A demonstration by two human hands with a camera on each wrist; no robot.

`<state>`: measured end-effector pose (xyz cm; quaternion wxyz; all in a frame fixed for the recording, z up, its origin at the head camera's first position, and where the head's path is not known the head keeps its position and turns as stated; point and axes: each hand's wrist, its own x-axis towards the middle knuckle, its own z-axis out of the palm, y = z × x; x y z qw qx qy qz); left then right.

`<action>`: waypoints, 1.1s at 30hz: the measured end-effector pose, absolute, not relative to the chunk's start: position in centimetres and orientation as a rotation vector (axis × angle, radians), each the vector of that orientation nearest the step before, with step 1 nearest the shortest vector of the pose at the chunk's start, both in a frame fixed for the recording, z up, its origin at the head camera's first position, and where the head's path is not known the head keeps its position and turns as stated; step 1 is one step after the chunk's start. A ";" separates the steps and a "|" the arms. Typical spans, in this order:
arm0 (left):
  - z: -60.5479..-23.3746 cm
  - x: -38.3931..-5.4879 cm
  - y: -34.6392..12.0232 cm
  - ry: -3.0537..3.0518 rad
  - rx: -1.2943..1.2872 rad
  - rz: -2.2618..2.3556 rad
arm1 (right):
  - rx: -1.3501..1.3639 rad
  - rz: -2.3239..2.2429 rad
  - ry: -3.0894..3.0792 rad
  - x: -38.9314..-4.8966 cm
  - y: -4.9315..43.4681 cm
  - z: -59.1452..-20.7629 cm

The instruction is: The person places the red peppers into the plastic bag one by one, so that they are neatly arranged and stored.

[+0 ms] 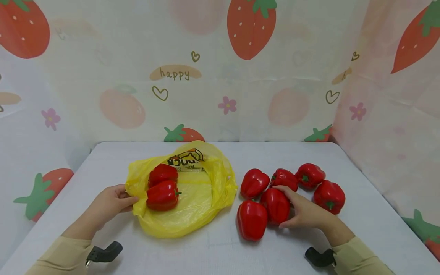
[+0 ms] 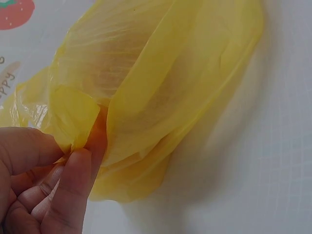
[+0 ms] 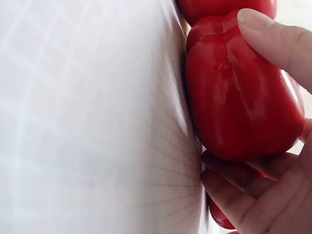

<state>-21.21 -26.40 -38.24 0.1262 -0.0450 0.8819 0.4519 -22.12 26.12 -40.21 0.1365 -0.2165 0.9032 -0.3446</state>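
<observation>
My left hand (image 1: 110,205) pinches the left rim of a yellow plastic bag (image 1: 194,200) between thumb and fingers; the left wrist view shows the thin film (image 2: 75,114) gathered at the fingertips. The bag lies with its mouth spread wide, and two red bell peppers (image 1: 163,196) rest inside at its left. To the right of the bag, my right hand (image 1: 307,211) grips another red bell pepper (image 1: 276,207). In the right wrist view the thumb lies on one side of this pepper (image 3: 239,92), with fingers around the other, close against the white table.
Several more red bell peppers cluster about the right hand: one at the front left (image 1: 252,220), one behind it (image 1: 254,183), others farther right (image 1: 329,196). The white table (image 1: 206,256) ends at a printed curtain (image 1: 213,84) behind and at both sides.
</observation>
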 end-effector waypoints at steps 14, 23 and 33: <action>-38.2 -21.2 -26.3 2.567 -0.130 1.316 | -0.580 -1.071 2.552 -22.0 27.1 -40.2; -38.4 -21.3 -26.5 2.549 -0.136 1.333 | -0.680 -1.117 2.547 -22.0 27.2 -39.8; -38.4 -21.3 -26.6 2.553 -0.136 1.322 | -0.781 -1.201 2.574 -22.2 27.8 -38.7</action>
